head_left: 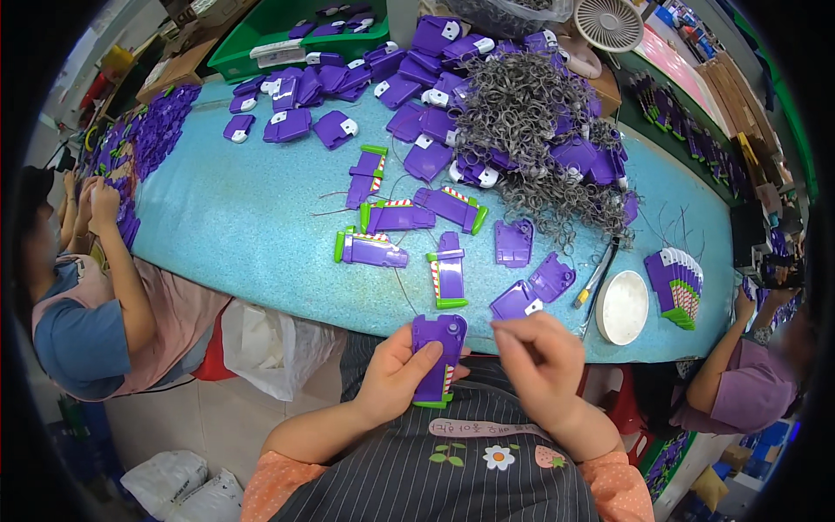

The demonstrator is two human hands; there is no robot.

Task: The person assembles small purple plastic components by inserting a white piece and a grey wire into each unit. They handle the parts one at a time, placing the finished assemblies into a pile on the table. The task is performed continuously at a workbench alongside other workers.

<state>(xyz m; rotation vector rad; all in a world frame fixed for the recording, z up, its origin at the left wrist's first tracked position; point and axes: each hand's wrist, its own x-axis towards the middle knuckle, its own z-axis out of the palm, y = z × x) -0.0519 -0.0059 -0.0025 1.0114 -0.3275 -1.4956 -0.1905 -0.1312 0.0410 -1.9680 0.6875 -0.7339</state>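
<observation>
My left hand (390,372) grips a purple toy wing part (437,355) with a green end and a red-and-white striped edge, upright over the table's near edge. To its right, my right hand (550,358) has its thumb and forefinger pinched together; anything between them is too small to make out. Just beyond those fingers lies a purple plate with a white corner (515,301). Two purple shell pieces, one a half shell (552,277), lie nearby. Several striped wing parts with green ends (448,271) are spread out ahead, some with thin wires.
Grey coiled pieces (531,113) are heaped over purple plates (426,161) at the back. A white bowl (623,306), a slim yellow-tipped tool (595,277) and fanned wing parts (677,287) lie right. A green crate (261,39) stands back left. Other people (96,322) sit at both sides.
</observation>
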